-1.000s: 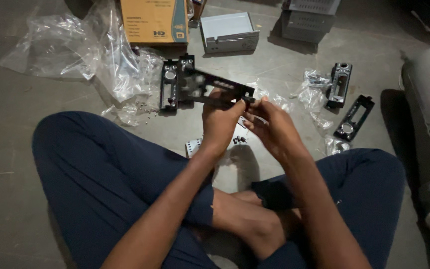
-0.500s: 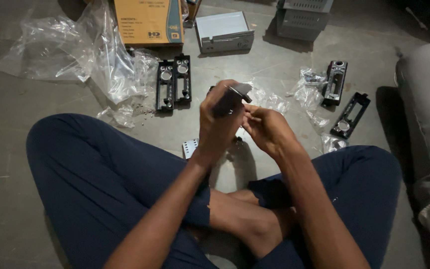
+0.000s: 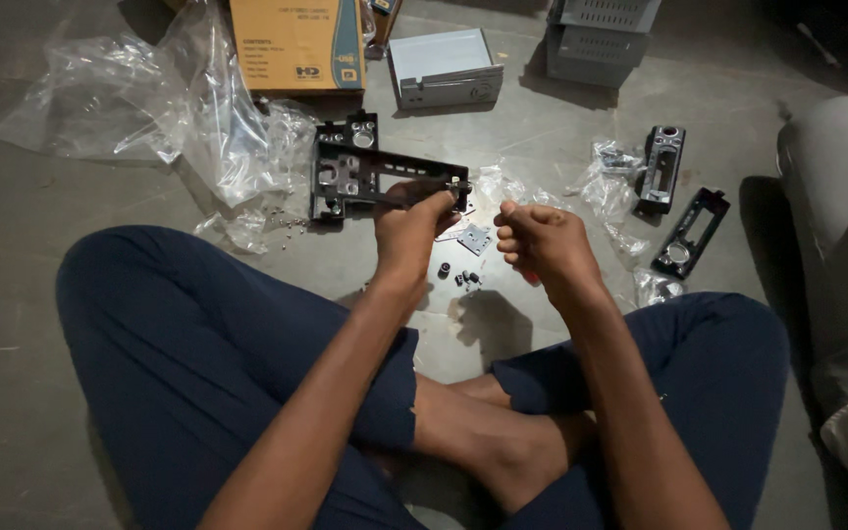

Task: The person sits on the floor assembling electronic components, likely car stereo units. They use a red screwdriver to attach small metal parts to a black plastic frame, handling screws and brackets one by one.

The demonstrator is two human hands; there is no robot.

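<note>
The concrete floor (image 3: 71, 265) carries everything; the person sits cross-legged on it in dark blue trousers (image 3: 179, 363). Crumpled clear plastic bags (image 3: 149, 108) spread across the upper left, beside a yellow cardboard box (image 3: 296, 44). A grey metal case (image 3: 444, 67) lies open next to it, with another grey housing (image 3: 596, 39) further right. Two black faceplates (image 3: 679, 201) lie at the right among smaller plastic wrap.

The black plastic frame (image 3: 370, 177) is held up above the floor, in front of the knees. The left hand (image 3: 409, 231) has its grip pinching the frame's right end, fingers wrapped over the edge. The right hand (image 3: 542, 240) hovers just beside it, its grip curled loosely together and touching nothing I can make out.

A small grey plate (image 3: 475, 238) and tiny dark parts (image 3: 458, 275) lie on the floor between the hands.
</note>
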